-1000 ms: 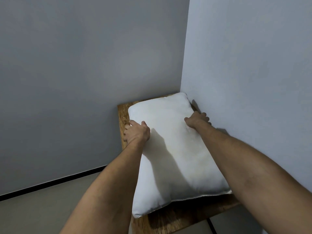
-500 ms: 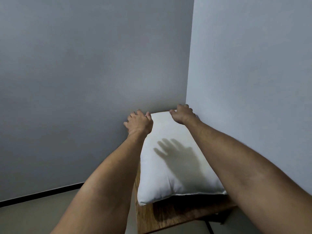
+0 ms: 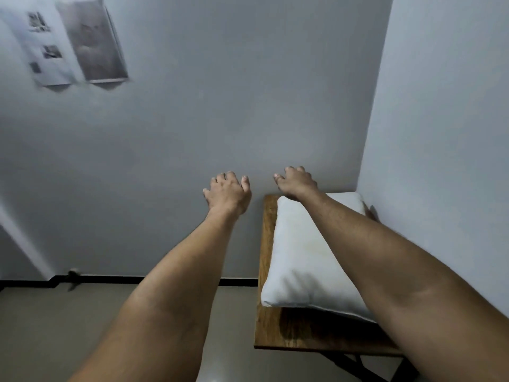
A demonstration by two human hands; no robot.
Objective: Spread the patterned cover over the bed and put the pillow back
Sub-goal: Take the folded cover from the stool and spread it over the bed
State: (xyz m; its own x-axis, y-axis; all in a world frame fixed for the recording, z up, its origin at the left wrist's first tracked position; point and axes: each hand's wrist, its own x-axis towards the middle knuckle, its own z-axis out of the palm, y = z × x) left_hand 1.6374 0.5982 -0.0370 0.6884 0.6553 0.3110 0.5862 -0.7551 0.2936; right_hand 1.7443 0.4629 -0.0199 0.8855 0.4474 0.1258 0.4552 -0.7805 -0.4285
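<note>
A white pillow [image 3: 305,257] lies on a wooden table [image 3: 297,332] pushed into the corner of two grey walls. My left hand [image 3: 227,193] hovers in the air to the left of the table, fingers loosely curled, holding nothing. Above the pillow's far left corner my right hand [image 3: 296,181] is raised, fingers loosely curled and empty; my right forearm crosses over the pillow. No patterned cover or bed is in view.
Two blurred posters [image 3: 74,42] hang on the left wall at top left. A black skirting line [image 3: 110,279] runs along the base of the wall above the pale floor [image 3: 55,326]. The right wall [image 3: 440,133] stands close beside the pillow.
Both hands have let go of the pillow and lifted off it. The view has swung left and up, bringing the posters into sight; the pillow now lies at the right.
</note>
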